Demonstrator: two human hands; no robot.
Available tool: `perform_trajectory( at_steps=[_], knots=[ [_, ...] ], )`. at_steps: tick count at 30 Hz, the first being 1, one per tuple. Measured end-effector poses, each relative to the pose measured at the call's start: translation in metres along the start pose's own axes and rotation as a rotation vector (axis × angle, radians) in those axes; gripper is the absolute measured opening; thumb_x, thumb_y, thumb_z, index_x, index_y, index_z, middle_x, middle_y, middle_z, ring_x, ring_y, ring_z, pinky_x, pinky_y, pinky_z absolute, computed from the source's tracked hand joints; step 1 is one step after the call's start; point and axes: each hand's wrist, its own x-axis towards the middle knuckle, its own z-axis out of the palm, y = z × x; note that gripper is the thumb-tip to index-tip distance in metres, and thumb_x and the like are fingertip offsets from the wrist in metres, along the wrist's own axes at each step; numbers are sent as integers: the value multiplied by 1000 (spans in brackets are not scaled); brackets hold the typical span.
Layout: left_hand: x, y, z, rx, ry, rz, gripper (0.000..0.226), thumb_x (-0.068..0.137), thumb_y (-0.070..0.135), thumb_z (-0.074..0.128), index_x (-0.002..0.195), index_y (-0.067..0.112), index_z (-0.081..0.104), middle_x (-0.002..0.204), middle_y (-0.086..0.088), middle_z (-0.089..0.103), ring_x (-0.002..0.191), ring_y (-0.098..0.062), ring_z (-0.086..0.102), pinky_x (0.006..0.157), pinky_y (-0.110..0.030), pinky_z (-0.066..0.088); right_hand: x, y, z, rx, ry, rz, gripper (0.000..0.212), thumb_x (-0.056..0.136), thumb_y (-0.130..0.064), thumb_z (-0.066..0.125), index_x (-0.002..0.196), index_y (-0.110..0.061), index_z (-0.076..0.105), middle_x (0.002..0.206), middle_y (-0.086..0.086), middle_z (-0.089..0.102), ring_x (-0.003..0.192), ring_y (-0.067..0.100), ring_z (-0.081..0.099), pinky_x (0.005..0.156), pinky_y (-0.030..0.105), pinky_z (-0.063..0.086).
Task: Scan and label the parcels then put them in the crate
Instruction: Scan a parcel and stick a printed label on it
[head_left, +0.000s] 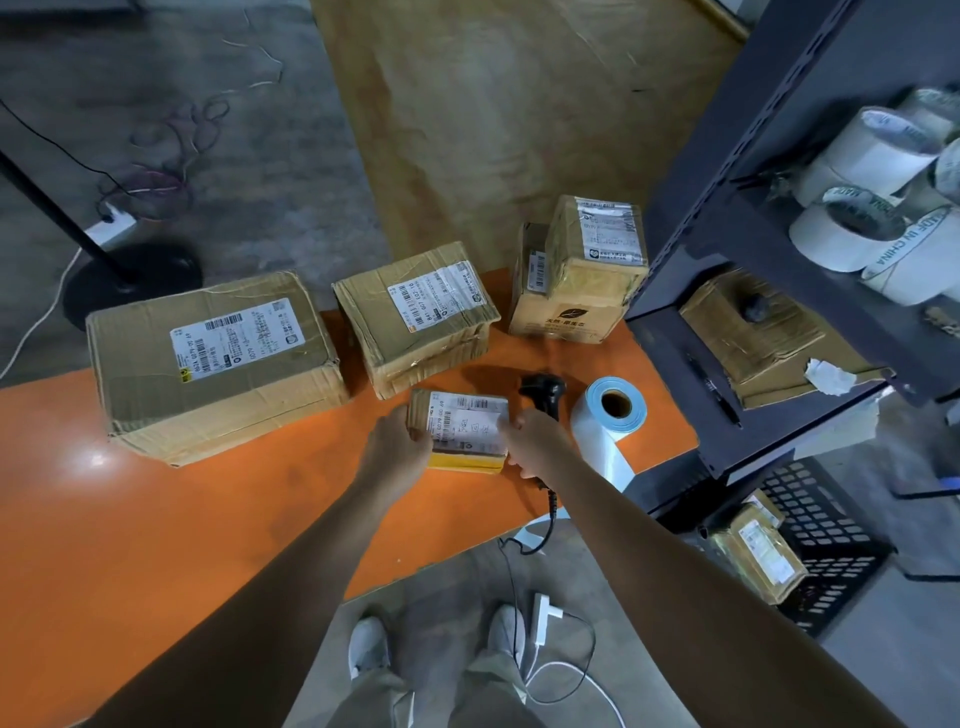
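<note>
A small cardboard parcel (465, 428) with a white label lies on the orange table (208, 519). My left hand (397, 439) grips its left edge. My right hand (532, 441) holds its right edge, fingers at the label. Behind the right hand lies the black barcode scanner (543, 392), its cable running off the table. A roll of white labels (608, 415) stands to the right of it. The black crate (826, 540) sits on the floor at the right with a taped parcel (758, 556) in it.
Three more parcels stand behind: a large box (213, 364) at left, a medium one (415, 312) in the middle, a stacked one (582, 270) at right. A dark metal shelf (727, 234) with tape rolls (872, 208) crowds the right side. Cables lie on the floor.
</note>
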Motion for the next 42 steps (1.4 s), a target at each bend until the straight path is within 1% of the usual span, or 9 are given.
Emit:
perform_trajectory(
  at_steps=[2,6,10,17,22,26,31,37,42],
  knots=[
    [-1,3,3,-113,-32,-57,30,95,11,47,124,15,52,88,3,56,70,-20,54,57,-32,40,1,0,0,37,1,-6,48,105,-43,35,118,-1,55,96,16,70,81,24,71,75,38,61],
    [-10,8,6,-193,57,-99,36,96,19,54,130,13,45,99,-1,54,73,-21,56,62,-38,47,-4,2,-9,150,68,-78,44,104,-34,38,126,0,55,116,21,63,107,37,61,84,38,48],
    [-22,23,8,-281,127,-144,34,93,27,62,118,19,41,100,0,50,75,-14,53,77,-49,54,-7,0,-21,223,124,-124,45,101,-48,39,114,-7,52,94,9,60,78,21,57,59,30,41],
    [-44,53,-1,-399,123,27,31,92,31,65,114,26,44,93,5,57,75,-11,57,66,-32,47,-39,4,-48,509,191,-108,48,91,-58,52,108,-13,46,80,-1,56,69,16,56,58,31,45],
    [-61,69,-8,-418,-40,136,34,93,35,63,117,30,39,94,13,51,85,-17,59,86,-48,54,-84,16,-51,601,341,-108,43,96,-54,45,123,-20,46,86,1,54,76,20,55,73,45,50],
    [-84,71,-6,-447,-211,196,31,96,30,60,120,30,42,116,-3,54,95,-20,61,87,-50,56,-133,32,-43,652,525,-68,40,99,-47,46,124,-16,50,88,3,54,75,21,52,66,37,46],
    [-127,73,10,-410,-355,305,27,97,25,58,120,27,45,114,-5,57,92,-22,63,84,-49,56,-199,65,-21,753,665,59,46,95,-58,47,126,-24,49,104,3,60,98,27,61,85,48,52],
    [-191,79,49,-348,-560,410,22,96,26,57,116,29,46,112,-1,57,97,-21,60,83,-48,55,-279,124,-6,786,841,197,46,98,-55,43,128,-20,49,107,3,57,91,24,57,57,30,44],
    [-239,95,89,-269,-661,458,23,96,28,58,115,28,45,105,-1,59,91,-18,60,81,-46,55,-332,173,-3,845,908,272,40,98,-56,41,123,-26,49,111,8,62,90,25,60,62,32,48]
  ],
)
